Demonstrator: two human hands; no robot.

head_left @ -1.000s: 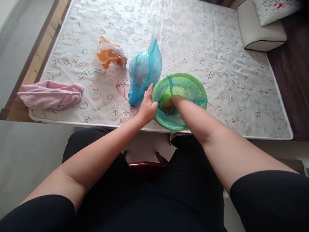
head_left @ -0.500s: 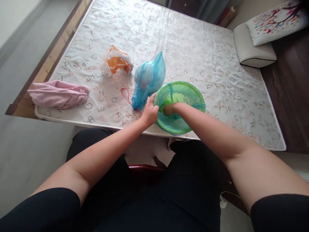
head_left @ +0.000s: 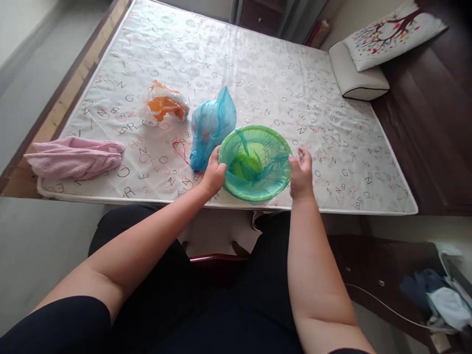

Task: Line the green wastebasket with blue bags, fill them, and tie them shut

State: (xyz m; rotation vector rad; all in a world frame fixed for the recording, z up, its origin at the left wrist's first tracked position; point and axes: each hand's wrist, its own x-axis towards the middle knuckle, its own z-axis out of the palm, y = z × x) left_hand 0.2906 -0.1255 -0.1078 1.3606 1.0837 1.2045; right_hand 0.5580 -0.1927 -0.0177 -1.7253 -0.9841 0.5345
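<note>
A green wastebasket [head_left: 273,132] with a thin blue plastic bag [head_left: 275,169] lining its inside stands at the near edge of the mattress, its mouth tilted towards me. My left hand [head_left: 215,172] is closed on the left side of its rim, thumb on the near side. Close beside the right rim is my right hand [head_left: 301,172], its fingers loosely bent and apart; the thumb is near or against the rim. Just left of the basket lies a filled blue plastic bag [head_left: 210,125] with a red tie string [head_left: 181,151] by it.
A crumpled orange and clear plastic bag [head_left: 165,104] lies farther left on the printed mattress [head_left: 265,69]. A folded pink cloth [head_left: 75,158] rests at the left corner. At the back right are a white bolster [head_left: 359,73] and a tree-print pillow [head_left: 396,37].
My right hand has come out of the basket and moved to the outside of its right rim. The left hand keeps its hold. The view has shifted slightly to the right.
</note>
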